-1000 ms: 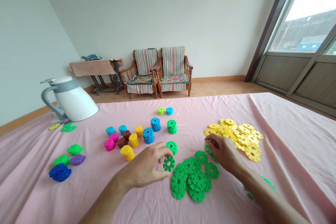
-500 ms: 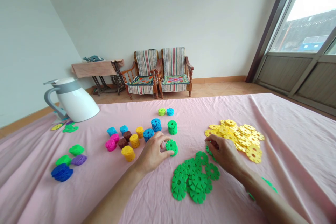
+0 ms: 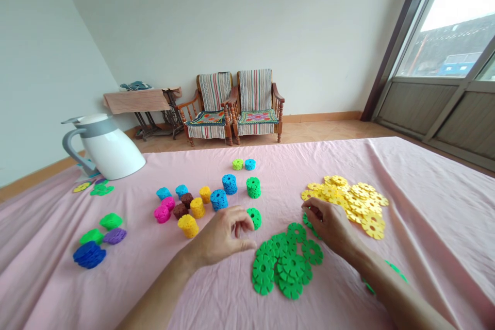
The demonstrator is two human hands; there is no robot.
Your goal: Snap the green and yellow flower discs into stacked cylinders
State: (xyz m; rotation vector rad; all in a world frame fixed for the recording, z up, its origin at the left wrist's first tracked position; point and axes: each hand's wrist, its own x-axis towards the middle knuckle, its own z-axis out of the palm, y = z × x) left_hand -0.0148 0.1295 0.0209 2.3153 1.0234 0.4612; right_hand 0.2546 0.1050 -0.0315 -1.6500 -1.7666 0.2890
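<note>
My left hand [image 3: 226, 234] hovers with its thumb and fingers apart, nothing between them. Just beyond its fingertips is a green notched plastic disc [image 3: 254, 218] on the cloth. A loose pile of green discs [image 3: 293, 264] spreads between my two hands. My right hand [image 3: 328, 224] is closed, fingers curled in and pressed together; what they grip, if anything, is hidden. Part of another green disc [image 3: 308, 220] shows under that hand; I cannot tell whether it is held. A neat stack of green discs [image 3: 253, 187] stands farther back.
Loose yellow discs [image 3: 344, 196] lie beyond my right hand. Left of centre are small stacks, including blue [image 3: 218, 199], yellow [image 3: 188, 226] and pink [image 3: 162, 213]. A dark blue stack [image 3: 89, 254] leans at the left. A white jug [image 3: 112, 147] stands at the table's far left.
My left hand has let go of the green disc and drawn back toward me, its fingers parting. The disc stays on the cloth. My right hand has barely moved.
</note>
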